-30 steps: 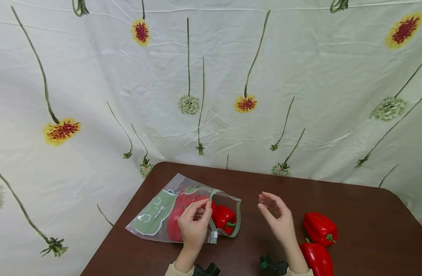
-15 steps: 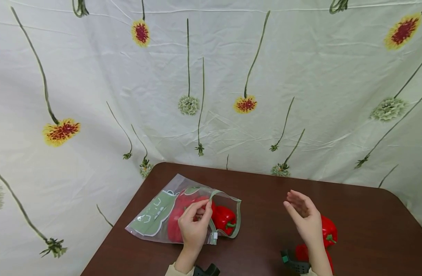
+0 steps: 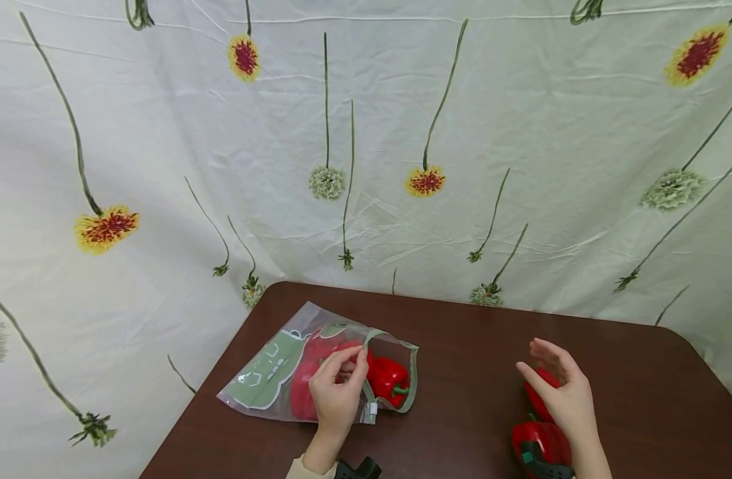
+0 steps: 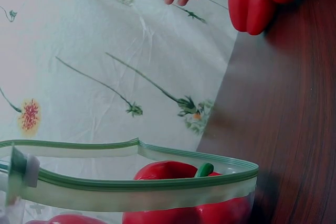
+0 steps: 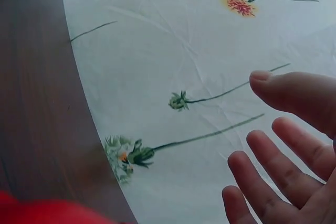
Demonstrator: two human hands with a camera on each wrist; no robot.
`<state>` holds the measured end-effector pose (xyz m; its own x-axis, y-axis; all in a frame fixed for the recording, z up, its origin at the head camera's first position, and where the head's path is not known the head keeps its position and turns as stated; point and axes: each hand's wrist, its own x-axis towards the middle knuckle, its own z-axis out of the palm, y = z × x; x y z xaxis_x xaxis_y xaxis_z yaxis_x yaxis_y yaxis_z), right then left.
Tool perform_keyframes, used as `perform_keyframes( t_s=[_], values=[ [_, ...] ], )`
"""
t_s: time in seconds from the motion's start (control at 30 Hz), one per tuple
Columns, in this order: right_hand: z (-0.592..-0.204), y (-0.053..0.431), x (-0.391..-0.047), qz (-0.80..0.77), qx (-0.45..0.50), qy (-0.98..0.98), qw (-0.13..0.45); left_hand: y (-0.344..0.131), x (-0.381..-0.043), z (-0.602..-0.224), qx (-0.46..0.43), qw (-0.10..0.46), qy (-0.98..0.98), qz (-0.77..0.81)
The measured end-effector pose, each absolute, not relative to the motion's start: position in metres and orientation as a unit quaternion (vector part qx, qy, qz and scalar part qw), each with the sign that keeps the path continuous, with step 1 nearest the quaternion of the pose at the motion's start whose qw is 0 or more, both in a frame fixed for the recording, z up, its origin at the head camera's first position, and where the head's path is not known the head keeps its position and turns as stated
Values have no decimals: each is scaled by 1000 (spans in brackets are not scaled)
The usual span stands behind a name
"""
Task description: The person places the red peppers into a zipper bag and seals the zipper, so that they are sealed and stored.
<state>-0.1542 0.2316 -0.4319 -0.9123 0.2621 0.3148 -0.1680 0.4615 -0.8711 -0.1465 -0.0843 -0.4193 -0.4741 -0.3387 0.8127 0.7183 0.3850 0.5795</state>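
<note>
My left hand [image 3: 340, 386] pinches the upper rim of a clear zip bag [image 3: 254, 379] with a green print, its mouth facing right. Inside the bag, a red bell pepper [image 3: 391, 380] with a green stem sits near the mouth, and more red shows through the plastic. The left wrist view looks across the bag's green zip edge [image 4: 157, 184]. My right hand [image 3: 569, 396], fingers spread and slightly bent, hovers over two more red bell peppers, a far one [image 3: 536, 399] partly hidden by it and a near one [image 3: 539, 442]. Nothing is in its grasp.
The dark brown table [image 3: 455, 399] has rounded far corners. Behind it hangs a pale cloth [image 3: 377, 133] printed with flowers. A white slider [image 3: 373, 408] sits at the near end of the bag's zip. A dark band [image 3: 360, 468] is on the left wrist.
My right hand has moved right, away from the bag mouth, to above the two loose peppers. The left hand and the bag have stayed where they were.
</note>
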Motion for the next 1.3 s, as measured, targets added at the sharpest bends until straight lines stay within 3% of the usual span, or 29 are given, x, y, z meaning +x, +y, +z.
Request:
perform_keyframes(
  t_s=[0.37,0.6,1.3],
  values=[
    [-431,257,-146,493,-67,-863,81,-86,-144,-421,-141,488,-669,-543],
    [-437,274,-149,493,-58,-865,75,-84,-144,-420,-137,482,-671,-546],
    [-462,296,-157,457,-97,-884,-31,-82,-146,-420,-146,481,-666,-551]
  ],
)
